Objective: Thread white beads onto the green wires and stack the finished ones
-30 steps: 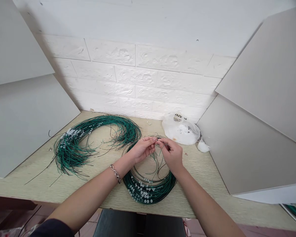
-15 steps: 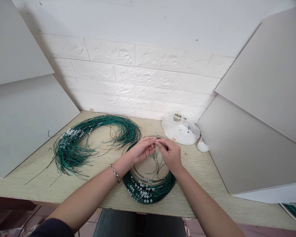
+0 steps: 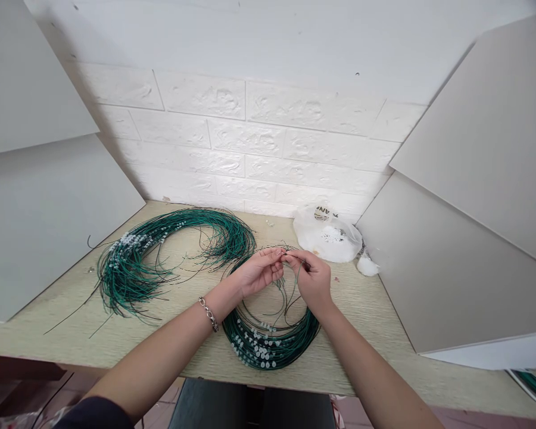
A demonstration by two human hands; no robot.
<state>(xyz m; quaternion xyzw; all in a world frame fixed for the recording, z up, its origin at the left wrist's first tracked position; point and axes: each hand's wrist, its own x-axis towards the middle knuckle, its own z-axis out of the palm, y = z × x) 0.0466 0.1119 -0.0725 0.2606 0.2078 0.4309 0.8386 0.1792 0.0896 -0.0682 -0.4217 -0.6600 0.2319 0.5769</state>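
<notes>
A coil of green and black cords with white beads (image 3: 277, 351) lies at the table's front, below my hands. Over its far side, my left hand (image 3: 261, 271) pinches a thin cord between thumb and index finger, its other fingers loosely curled. Fingertips nearly touching those of the left, my right hand (image 3: 310, 277) is closed on the cord too, and a green strand hangs beside its fingers. Whether a bead sits between the fingertips is too small to tell. A second, looser bundle of beaded cords (image 3: 138, 238) curves across the table on the left.
A clear plastic bag of small white pieces (image 3: 330, 235) stands at the back near the white brick wall (image 3: 263, 140). Grey panels flank the wooden table (image 3: 183, 351) on the left (image 3: 49, 208) and right (image 3: 455, 268). More green cords (image 3: 533, 384) show at the right edge.
My right hand has shifted slightly to the right, and its fingers have curled more around the cord. My left hand is almost where it was.
</notes>
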